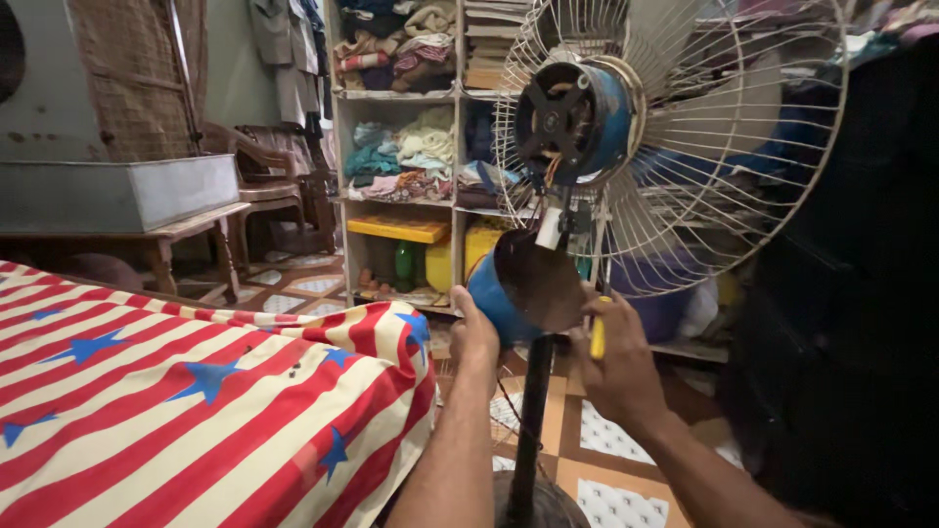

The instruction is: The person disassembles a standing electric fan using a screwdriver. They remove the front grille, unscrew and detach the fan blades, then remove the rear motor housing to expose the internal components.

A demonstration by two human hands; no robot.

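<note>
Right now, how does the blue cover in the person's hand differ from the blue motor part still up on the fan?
The blue cover is off the fan, cupped by the left hand, its dark hollow showing. The blue motor housing sits fixed behind the wire guard, its inner parts exposed. The cover hangs lower, by the pole. Both are round and blue.

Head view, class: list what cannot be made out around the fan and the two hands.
- Yellow tool in the right hand: its tip is hidden behind the blue cover.
- Left hand: fingers hidden behind that cover.
- Fan pole: base cut off by the bottom edge.
- Motor wiring: too small.
</note>
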